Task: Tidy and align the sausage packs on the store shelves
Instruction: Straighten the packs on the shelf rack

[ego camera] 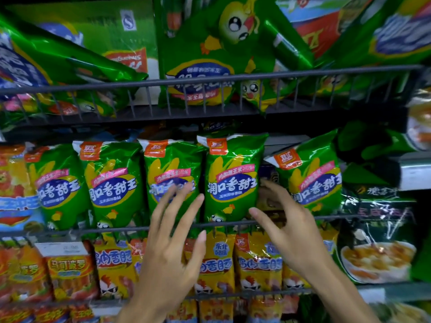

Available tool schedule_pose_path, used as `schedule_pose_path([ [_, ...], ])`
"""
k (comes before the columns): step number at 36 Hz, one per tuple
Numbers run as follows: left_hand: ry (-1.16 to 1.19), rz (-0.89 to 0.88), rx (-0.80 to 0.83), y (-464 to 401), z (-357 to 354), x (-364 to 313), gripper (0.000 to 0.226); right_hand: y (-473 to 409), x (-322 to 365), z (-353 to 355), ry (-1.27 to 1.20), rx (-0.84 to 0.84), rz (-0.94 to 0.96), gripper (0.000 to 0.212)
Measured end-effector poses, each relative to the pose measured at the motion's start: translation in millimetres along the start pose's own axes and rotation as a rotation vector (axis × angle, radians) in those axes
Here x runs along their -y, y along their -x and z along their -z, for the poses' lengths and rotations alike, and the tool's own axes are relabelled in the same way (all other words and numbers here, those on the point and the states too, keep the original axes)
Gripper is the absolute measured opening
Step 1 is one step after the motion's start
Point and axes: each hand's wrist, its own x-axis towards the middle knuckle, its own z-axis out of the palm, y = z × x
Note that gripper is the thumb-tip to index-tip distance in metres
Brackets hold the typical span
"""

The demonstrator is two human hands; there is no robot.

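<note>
Mid shelf [210,226]: row of green sausage packs [112,183] upright behind wire rail; fourth pack [233,178] straight, far-right pack [310,176] tilted, gap betw. them.
Left hand [172,234]: fingers spread, empty, in front of third/fourth packs; contact unclear.
Right hand [286,222]: grip apart, empty, reaching into the gap.
Top shelf [210,80]: green packs jumbled, leaning.
Lower shelf: yellow packs [258,259].
Step (est.): aligning mid row.
Next (est.): straighten tilted pack, close gap w/ both hands.
</note>
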Motion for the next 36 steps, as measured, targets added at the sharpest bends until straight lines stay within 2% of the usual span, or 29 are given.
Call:
schedule_pose_path([
  [4, 0.206, -0.002, 0.084, -5.1, -12.7, -26.2, 0.053, 26.5, -14.5, 23.3, -0.16, -0.199, 0.095, 0.044],
  [7, 0.367, 0.06, 0.155, -13.1, -24.5, -51.6, 0.048, 37.1, -31.3, 41.8, -0.297, -0.384, 0.079, 0.043],
  [10, 0.481, 0.183, 0.214, -26.3, -38.4, -77.0, 0.056, 35.4, -48.3, 58.2, -0.398, -0.516, 0.011, 0.044],
  [14, 0.555, 0.328, 0.347, -49.8, -62.9, -95.4, 0.076, 24.1, -62.3, 70.6, -0.272, -0.426, -0.045, 0.044],
  [16, 0.534, 0.323, 0.413, -61.3, -72.9, -100.1, 0.074, 17.1, -66.2, 74.1, -0.158, -0.33, -0.054, 0.045],
  [19, 0.505, 0.324, 0.441, -77.2, -83.3, -103.5, 0.058, 6.3, -66.7, 77.2, -0.05, -0.201, -0.062, 0.05],
  [22, 0.514, 0.371, 0.36, -88.7, -93.4, -99.7, 0.044, -3.0, -70.2, 79.5, 0.013, -0.151, -0.047, 0.051],
  [25, 0.527, 0.384, 0.284, -91.1, -98.2, -99.3, 0.05, -6.2, -68.9, 83.7, -0.028, -0.134, -0.031, 0.043],
  [27, 0.575, 0.343, 0.238, -88.8, -96.1, -105.7, 0.043, -5.2, -68.2, 85.8, -0.082, -0.161, -0.027, 0.036],
  [30, 0.669, 0.281, 0.145, -88.4, -90.6, -116.4, 0.04, -4.7, -65.0, 90.1, -0.193, -0.243, -0.018, 0.043],
  [33, 0.726, 0.193, 0.043, -92.3, -84.7, -123.7, 0.048, -4.8, -56.5, 92.4, -0.33, -0.32, 0.042, 0.046],
  [36, 0.734, 0.117, -0.057, -97.0, -77.1, -125.5, 0.053, -5.1, -45.7, 89.9, -0.469, -0.309, 0.09, 0.042],
])
